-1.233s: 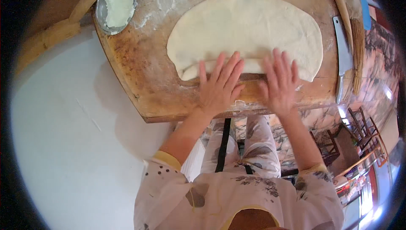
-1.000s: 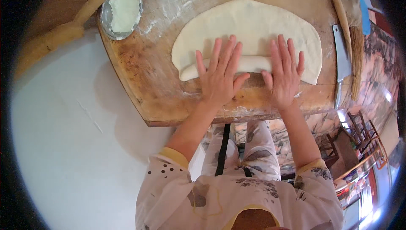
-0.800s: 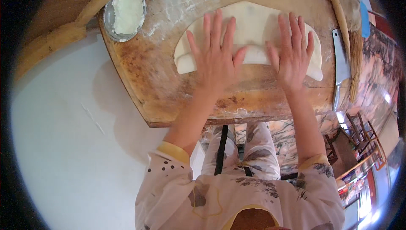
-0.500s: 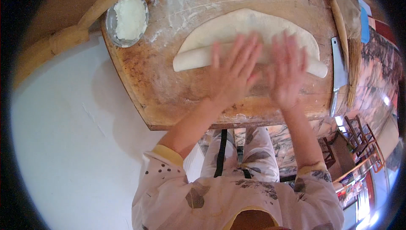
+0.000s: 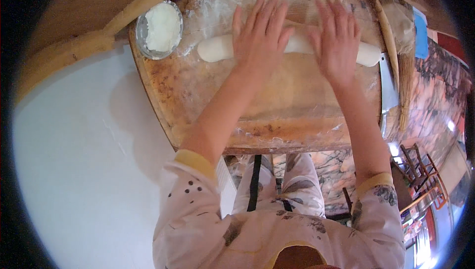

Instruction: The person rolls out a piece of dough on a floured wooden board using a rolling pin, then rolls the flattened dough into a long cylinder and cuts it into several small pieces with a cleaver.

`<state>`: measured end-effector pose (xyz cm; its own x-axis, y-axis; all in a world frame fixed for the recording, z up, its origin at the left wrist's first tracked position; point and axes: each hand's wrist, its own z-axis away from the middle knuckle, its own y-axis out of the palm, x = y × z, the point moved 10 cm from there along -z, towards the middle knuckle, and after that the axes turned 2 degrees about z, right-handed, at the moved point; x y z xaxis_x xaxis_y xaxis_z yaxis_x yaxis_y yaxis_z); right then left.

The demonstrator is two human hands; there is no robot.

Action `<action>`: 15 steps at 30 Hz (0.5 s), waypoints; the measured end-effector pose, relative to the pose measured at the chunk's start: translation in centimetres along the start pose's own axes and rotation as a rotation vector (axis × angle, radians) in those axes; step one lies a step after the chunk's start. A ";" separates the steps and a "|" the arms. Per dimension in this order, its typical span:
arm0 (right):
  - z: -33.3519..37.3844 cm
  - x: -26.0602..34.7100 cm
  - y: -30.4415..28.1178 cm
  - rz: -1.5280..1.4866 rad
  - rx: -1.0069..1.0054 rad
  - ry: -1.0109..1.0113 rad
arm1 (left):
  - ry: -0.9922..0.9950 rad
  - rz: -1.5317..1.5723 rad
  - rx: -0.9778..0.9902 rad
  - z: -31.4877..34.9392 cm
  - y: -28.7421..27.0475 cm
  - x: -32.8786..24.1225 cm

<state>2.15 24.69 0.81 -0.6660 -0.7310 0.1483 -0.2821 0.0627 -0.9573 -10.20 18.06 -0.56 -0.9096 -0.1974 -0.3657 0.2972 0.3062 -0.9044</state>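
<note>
A long pale roll of dough (image 5: 215,48) lies crosswise near the far side of a floury wooden board (image 5: 277,105). My left hand (image 5: 260,36) rests flat over the left half of it, fingers stretched forward. On the right half lies my right hand (image 5: 337,41), its fingers also straight and slightly spread. Both palms touch the dough and neither grips it. Whether a rolling pin is wrapped inside cannot be seen. Parts of the roll show between the hands and at both ends.
At the far left of the board stands a clear bowl (image 5: 142,36) of white flour (image 5: 163,26). A broad-bladed knife (image 5: 388,88) lies along the right edge, beside a wooden rod (image 5: 390,36) and a straw brush (image 5: 404,91). A white surface (image 5: 74,145) spreads to the left.
My hands have moved forward, away from me. The flat dough sheet that lay beyond the roll is now almost all wound into it, and the roll sits farther off.
</note>
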 end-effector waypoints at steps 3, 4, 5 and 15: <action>3.9 2.4 0.9 -0.017 0.111 -0.223 | 0.270 0.004 0.034 4.0 -0.1 -1.4; 4.0 2.2 1.0 -0.010 0.114 -0.264 | 0.294 0.010 0.091 4.0 0.3 -1.8; 4.0 2.0 1.3 -0.004 0.117 -0.304 | 0.318 0.016 0.148 4.0 0.7 -2.2; -1.3 -0.5 0.4 -0.040 0.032 -0.357 | 0.302 -0.049 0.078 0.4 -1.0 1.3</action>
<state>1.46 25.98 0.70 -0.3702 -0.9241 0.0948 -0.2775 0.0127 -0.9606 -11.63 17.13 -0.20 -0.9650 0.0791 -0.2500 0.2617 0.2285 -0.9377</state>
